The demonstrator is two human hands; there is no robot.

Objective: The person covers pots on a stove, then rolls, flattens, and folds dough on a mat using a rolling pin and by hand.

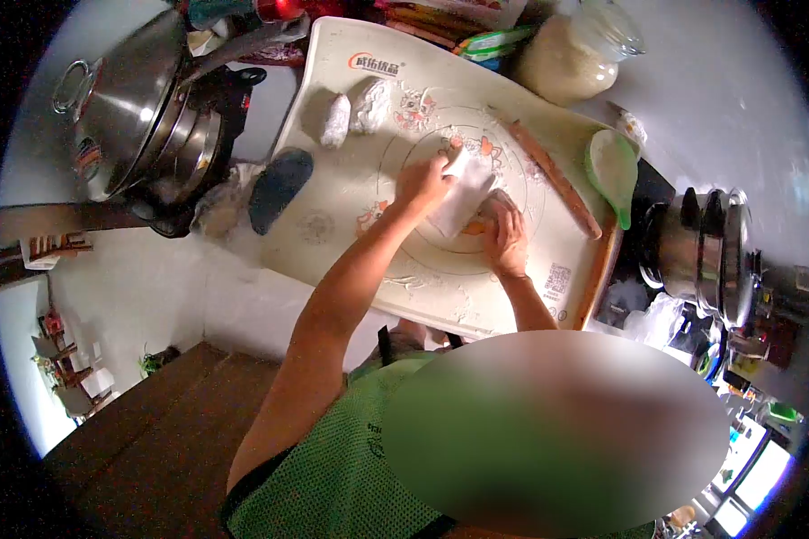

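A flat, pale sheet of dough (461,205) lies on the floured kneading mat (333,251). My left hand (425,186) is closed on its far edge, where a flap of dough is lifted and folded over by the fingers. At the near right edge of the sheet rests my right hand (505,232), its fingers curled down; whether they pinch the dough is hidden. Farther back on the mat sit a floured dough roll (335,121) and a white, crumpled-looking lump (370,106). A wooden rolling pin (557,180) lies to the right of both hands.
A green scoop (613,175) lies at the mat's right edge, a dark oval object (280,190) at its left. Behind stands a glass jar (566,63) with pale contents. A large metal pan (139,108) is at the left, metal pots (706,251) at the right.
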